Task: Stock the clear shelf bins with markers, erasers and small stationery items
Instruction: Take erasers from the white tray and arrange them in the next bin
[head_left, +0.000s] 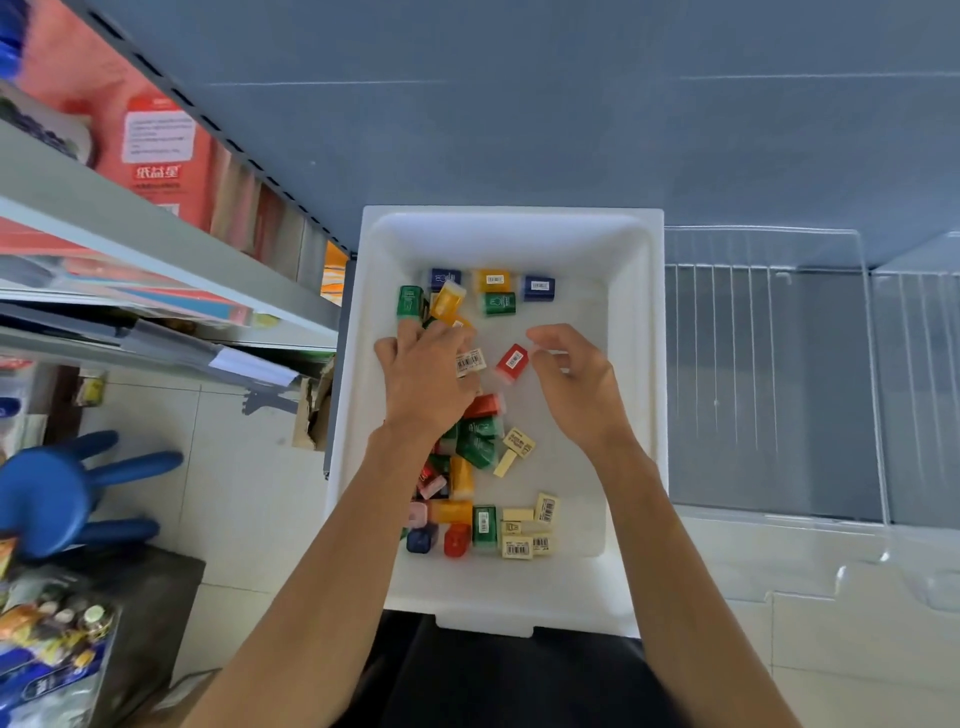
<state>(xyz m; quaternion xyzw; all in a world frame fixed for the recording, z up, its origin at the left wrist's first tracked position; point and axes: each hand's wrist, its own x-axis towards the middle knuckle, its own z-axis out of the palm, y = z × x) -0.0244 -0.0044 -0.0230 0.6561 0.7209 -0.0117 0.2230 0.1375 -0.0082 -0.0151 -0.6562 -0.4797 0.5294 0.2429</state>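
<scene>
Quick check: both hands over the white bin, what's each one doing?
Left hand: fingers curled onto the small items in the white bin; a closed grip cannot be told.
Right hand: open, empty, beside the red item.

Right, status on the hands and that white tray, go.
Left hand down on the erasers, grip unclear. Right hand open beside red eraser. White tray still loaded. Clear bin empty, nothing blocking.

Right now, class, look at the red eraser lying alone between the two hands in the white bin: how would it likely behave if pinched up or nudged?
The red eraser looks small and blocky, so it is probably light and stiff. Its flat faces suggest sliding, not rolling, across the smooth white bin. Its glossy wrapper may feel slightly slippery.
</scene>
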